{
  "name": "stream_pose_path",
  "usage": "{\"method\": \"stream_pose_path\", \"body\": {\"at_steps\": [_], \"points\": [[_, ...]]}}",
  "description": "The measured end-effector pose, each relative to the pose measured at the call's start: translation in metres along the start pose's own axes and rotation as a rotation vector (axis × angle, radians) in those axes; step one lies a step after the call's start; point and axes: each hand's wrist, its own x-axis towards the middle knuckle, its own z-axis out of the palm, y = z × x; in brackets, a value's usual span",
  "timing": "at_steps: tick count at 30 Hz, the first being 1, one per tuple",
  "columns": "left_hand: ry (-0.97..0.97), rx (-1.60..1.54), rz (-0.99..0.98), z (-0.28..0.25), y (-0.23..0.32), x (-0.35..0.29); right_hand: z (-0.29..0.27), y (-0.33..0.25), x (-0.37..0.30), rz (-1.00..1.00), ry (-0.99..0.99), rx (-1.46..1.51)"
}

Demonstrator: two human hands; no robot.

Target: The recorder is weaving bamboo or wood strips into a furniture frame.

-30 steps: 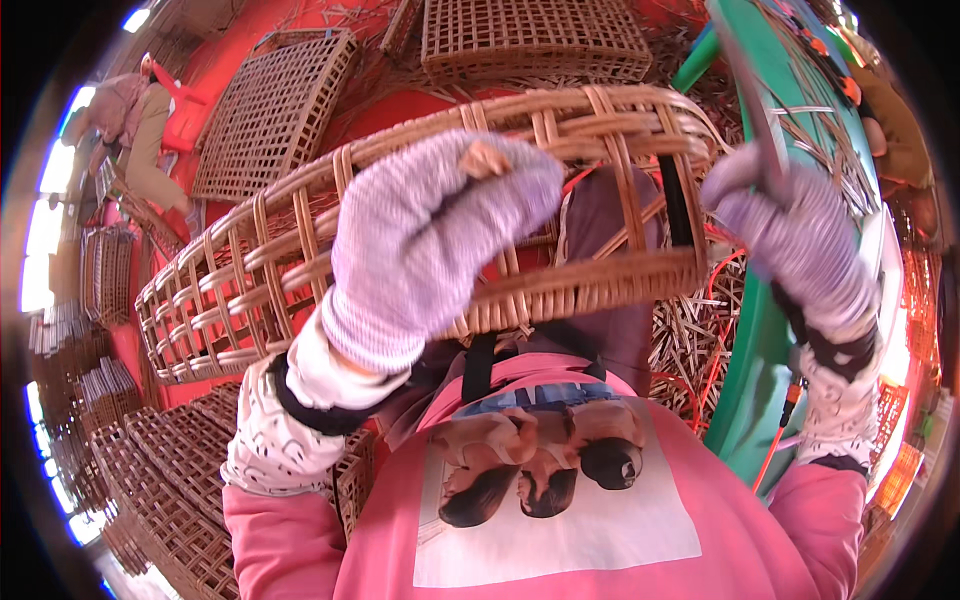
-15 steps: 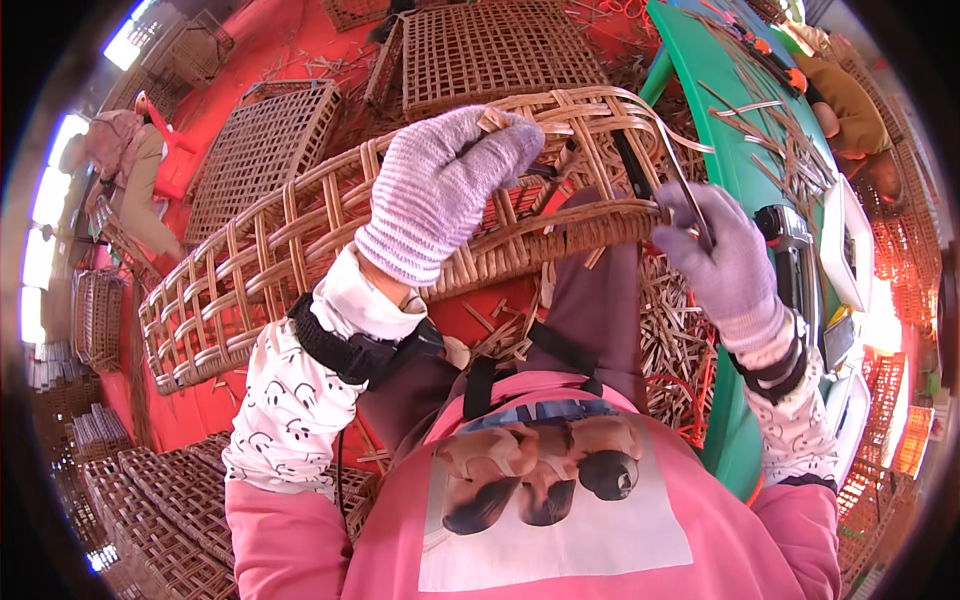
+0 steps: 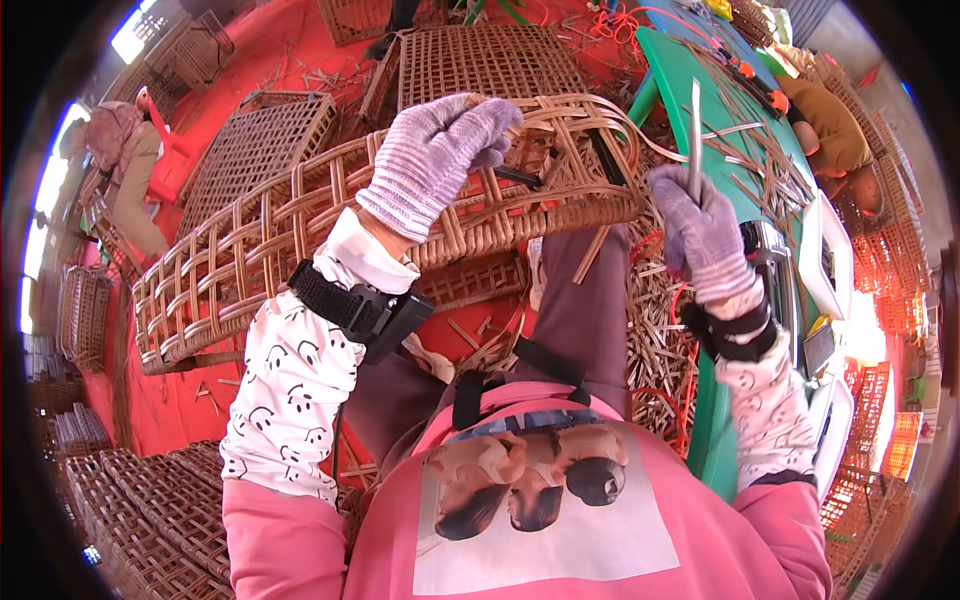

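Because the woven basket (image 3: 300,215) is long, it looks propped on its side across the front of the person's legs (image 3: 575,310), right end over one thigh; contact underneath is hidden. Left hand (image 3: 425,165) sits at the basket's upper rim, right of its middle, fingers (image 3: 487,128) curled and pressed together; can't tell if they pinch cane or just brace. Reads as the steadying hand.

Right hand (image 3: 697,235) is just off the basket's right end, fingers closed round the lower part of a slim tool (image 3: 695,130), pointed up. My read: that keeps the tip clear of weave and left hand. Loose strip (image 3: 655,147) arcs out of the basket's top right corner towards the tool; can't tell if they touch.

Green table (image 3: 662,75) runs along the basket's right, loaded with cane strips (image 3: 765,170), probably to keep stock within right-hand reach. Dark cylindrical tool (image 3: 768,245) also there, right of the basket. Offcuts (image 3: 655,345) pile below the basket's right end, likely where waste drops. Another woven piece (image 3: 490,68) stands beyond the basket, probably parked out of the way; stacked pieces (image 3: 150,515) lie below its left end.
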Motion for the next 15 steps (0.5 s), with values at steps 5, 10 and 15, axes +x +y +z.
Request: {"method": "stream_pose_path", "body": {"at_steps": [5,10,15], "points": [[0.002,-0.002,-0.024,-0.013,-0.002,0.015,0.045,0.034,-0.043,0.144,0.160,0.414],[-0.019,0.031,-0.070,-0.024,-0.004,0.031,0.056,0.060,-0.073,0.083,-0.115,0.353],[-0.013,0.073,-0.026,-0.019,-0.005,0.032,0.050,0.045,-0.049,0.057,0.185,0.349]]}}
